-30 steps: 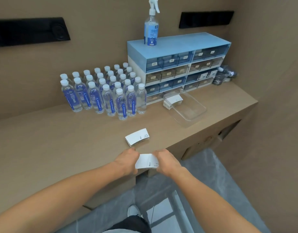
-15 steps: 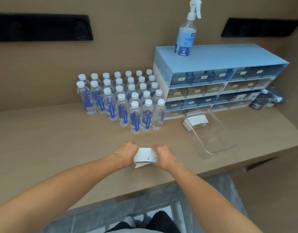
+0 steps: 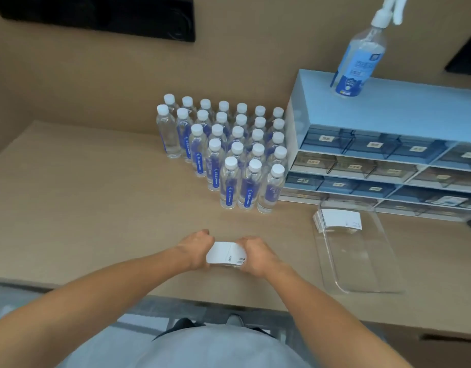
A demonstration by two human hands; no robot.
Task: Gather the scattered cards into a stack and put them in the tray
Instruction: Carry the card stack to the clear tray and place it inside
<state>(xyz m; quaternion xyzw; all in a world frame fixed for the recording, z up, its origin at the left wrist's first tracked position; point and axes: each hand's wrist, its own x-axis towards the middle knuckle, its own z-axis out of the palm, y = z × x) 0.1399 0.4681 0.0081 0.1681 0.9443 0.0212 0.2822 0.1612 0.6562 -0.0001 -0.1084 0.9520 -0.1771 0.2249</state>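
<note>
A stack of white cards (image 3: 225, 253) sits low over the brown table, pressed between both hands. My left hand (image 3: 195, 248) grips its left end and my right hand (image 3: 254, 254) grips its right end. To the right lies a clear plastic tray (image 3: 361, 264), with another pile of white cards (image 3: 337, 220) at its far end. No loose cards show on the table.
Several water bottles (image 3: 229, 155) stand in rows behind my hands. A blue drawer cabinet (image 3: 388, 155) sits at the back right, with a spray bottle (image 3: 360, 57) on top. The table's front edge (image 3: 229, 301) runs just below my forearms.
The hands carried their cards forward onto the small pile that lay on the table, and the two piles are now one stack. The view shifted left and closer.
</note>
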